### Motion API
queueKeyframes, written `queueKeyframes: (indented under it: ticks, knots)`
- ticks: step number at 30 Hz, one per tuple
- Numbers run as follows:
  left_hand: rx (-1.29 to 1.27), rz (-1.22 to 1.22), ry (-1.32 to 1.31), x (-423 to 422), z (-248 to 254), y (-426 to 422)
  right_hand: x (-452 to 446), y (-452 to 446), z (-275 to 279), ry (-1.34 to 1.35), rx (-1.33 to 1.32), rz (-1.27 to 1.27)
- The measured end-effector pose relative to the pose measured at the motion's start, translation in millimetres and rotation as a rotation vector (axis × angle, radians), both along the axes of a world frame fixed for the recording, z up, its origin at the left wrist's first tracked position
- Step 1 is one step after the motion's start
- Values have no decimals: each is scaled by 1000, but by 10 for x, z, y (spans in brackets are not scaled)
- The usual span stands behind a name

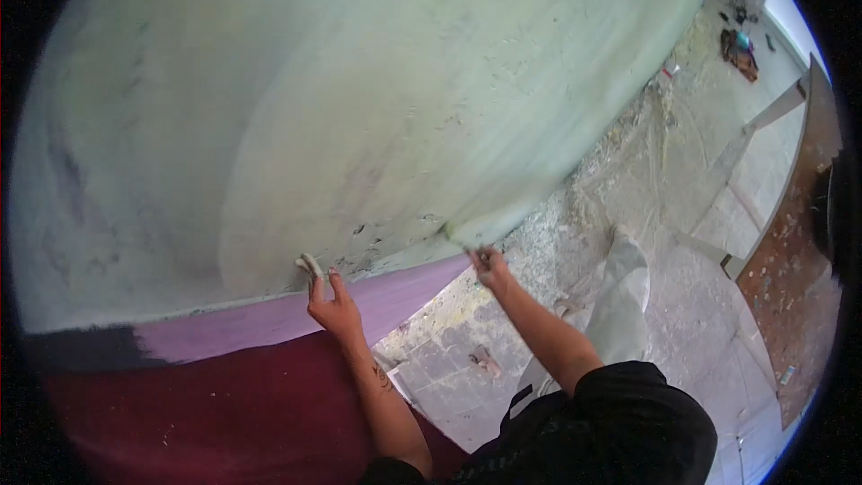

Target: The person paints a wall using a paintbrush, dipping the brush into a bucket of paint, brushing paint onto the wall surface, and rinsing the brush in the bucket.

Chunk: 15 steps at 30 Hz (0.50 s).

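While right hand (489,268) clenches a blurred object (452,233), left hand (334,310) spread, beside pale wall (296,135)

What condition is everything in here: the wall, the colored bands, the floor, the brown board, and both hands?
Pale green wall: patchy, chipped in places.
Purple band: uneven left edge.
Dark red band: a few pale specks.
Floor: dusty, littered.
Brown board: speckled.
Left hand: fingers spread, smeared.
Right hand: fingers curled; contents unclear.
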<state>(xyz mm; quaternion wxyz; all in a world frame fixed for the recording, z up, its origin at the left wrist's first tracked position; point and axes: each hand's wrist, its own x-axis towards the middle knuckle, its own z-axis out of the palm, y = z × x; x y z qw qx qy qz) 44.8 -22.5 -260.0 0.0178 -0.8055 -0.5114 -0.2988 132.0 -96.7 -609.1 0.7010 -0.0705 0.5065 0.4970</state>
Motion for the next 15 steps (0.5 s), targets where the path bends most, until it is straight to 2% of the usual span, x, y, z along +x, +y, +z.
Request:
queueKeyframes:
  ticks: [2,5,7,8,9,10,12,13,15]
  knots:
    - [38,-61,-98,9,82,-20,-32,-118,481,-32,104,34]
    - [32,-210,-213,-4,282,-141,369,-217,522,-69,36,66]
    - [8,-198,-283,-122,273,-181,1056,-263,201,-922,-130,20]
    - [-25,-209,-315,-212,247,-225,1635,-390,716,-436,130,-219]
    - [-24,-182,-352,-299,216,-285,2096,-435,1054,-405,85,-283]
    - [-66,-168,-338,-373,182,-342,2367,-502,1613,-534,-21,-379]
    - [-110,-140,-353,-511,93,-454,2810,-622,1945,-639,161,-579]
    - [-116,-161,-376,-576,40,-507,2803,-665,2196,-662,170,-561]
    - [-124,-195,-413,-690,-57,-547,2680,-688,2639,-795,205,-694]
